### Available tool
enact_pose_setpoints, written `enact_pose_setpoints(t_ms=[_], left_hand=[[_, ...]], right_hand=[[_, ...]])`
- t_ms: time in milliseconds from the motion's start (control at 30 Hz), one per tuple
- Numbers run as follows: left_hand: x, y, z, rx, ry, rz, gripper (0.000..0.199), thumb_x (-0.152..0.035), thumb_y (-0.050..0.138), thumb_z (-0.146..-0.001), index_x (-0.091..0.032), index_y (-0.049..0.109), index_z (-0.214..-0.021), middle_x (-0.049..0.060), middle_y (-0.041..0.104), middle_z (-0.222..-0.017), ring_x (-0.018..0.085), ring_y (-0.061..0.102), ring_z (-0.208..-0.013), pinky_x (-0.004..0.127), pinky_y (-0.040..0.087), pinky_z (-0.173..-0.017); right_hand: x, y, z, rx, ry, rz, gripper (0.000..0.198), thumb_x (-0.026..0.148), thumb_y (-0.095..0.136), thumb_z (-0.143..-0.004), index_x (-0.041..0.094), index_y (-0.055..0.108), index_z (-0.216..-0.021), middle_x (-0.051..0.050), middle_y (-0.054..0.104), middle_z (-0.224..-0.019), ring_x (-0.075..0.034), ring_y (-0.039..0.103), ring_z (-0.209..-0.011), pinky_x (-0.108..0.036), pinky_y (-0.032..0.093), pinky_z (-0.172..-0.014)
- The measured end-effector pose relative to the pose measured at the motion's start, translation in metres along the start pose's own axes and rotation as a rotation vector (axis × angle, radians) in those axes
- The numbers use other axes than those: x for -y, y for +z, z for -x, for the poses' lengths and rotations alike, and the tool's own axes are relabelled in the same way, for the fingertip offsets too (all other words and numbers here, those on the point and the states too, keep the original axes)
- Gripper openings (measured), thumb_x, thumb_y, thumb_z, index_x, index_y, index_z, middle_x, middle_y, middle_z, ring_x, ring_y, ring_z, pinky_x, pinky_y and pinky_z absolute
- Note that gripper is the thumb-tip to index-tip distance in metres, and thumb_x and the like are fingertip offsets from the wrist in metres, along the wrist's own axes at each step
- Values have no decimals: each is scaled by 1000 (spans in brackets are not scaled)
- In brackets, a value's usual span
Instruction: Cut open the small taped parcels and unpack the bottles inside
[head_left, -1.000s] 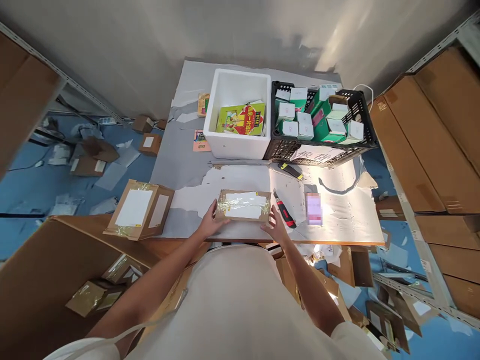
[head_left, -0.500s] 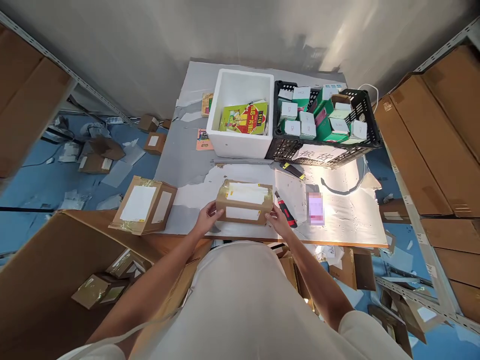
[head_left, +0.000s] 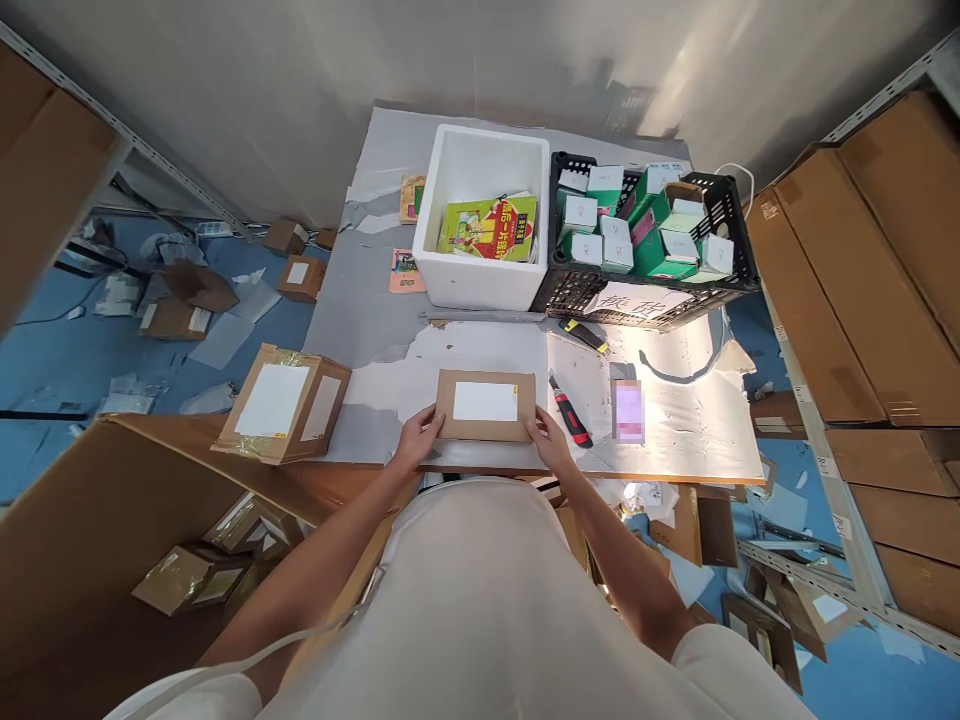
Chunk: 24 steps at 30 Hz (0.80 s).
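A small brown cardboard box [head_left: 486,428] with a white label on the face turned up to me is held at the table's front edge. My left hand [head_left: 418,438] grips its left end, and my right hand [head_left: 549,440] has hold of its right end. Just to the right of the box lies a red and black utility knife [head_left: 571,412]. Farther right is a blurred violet rectangle [head_left: 628,411]. A second taped carton [head_left: 289,405] with white labels sits at the table's left front corner.
A white foam box [head_left: 480,290] with colourful booklets stands behind, beside a black crate [head_left: 645,311] of green and white boxes. A yellow and black cutter [head_left: 583,335] lies before the crate. A large open carton [head_left: 67,560] holding small boxes is at my lower left.
The box has been turned between my hands: its taped top and two labelled faces showed before, and now a single labelled face shows. Both hands still hold its ends.
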<state>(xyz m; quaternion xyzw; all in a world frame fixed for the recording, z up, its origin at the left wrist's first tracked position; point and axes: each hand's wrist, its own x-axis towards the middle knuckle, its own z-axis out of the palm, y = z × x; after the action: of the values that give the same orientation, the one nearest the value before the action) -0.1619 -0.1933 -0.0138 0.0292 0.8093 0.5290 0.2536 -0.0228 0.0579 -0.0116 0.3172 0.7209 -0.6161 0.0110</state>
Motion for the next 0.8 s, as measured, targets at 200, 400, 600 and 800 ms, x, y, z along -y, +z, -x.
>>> enact_pose_setpoints(t_ms=[200, 400, 600, 800], left_hand=[[33, -11, -1, 59, -84, 84, 55, -36, 51, -74, -14, 58, -124, 13, 59, -129, 25, 57, -117, 45, 40, -104], [34, -10, 4, 217, -17, 36, 68, -27, 69, -57, -17, 57, -123, 11, 63, -124, 28, 58, -115, 46, 45, -99], [3, -8, 10, 202, -29, 110, 66, -49, 69, -63, -15, 59, -119, 12, 66, -114, 27, 60, -107, 43, 47, -95], [-24, -20, 6, 71, 93, -44, 51, -56, 61, -72, -20, 67, -108, 6, 62, -97, 21, 59, -92, 35, 49, -86]], right_hand=[[-29, -13, 7, -42, 90, 27, 52, 37, 44, -85, 20, 50, -134, -12, 59, -127, -22, 61, -106, -43, 47, -95], [-33, -12, 8, 72, 71, 116, 74, 19, 64, -65, 28, 46, -137, -9, 52, -137, -25, 57, -114, -47, 46, -96], [-9, -9, 10, 154, -11, 20, 61, 29, 56, -78, 28, 45, -138, -6, 62, -122, -21, 61, -102, -42, 50, -89], [23, -19, 12, 85, -162, 118, 59, 44, 57, -81, 25, 48, -136, -6, 62, -98, -19, 58, -87, -34, 52, -76]])
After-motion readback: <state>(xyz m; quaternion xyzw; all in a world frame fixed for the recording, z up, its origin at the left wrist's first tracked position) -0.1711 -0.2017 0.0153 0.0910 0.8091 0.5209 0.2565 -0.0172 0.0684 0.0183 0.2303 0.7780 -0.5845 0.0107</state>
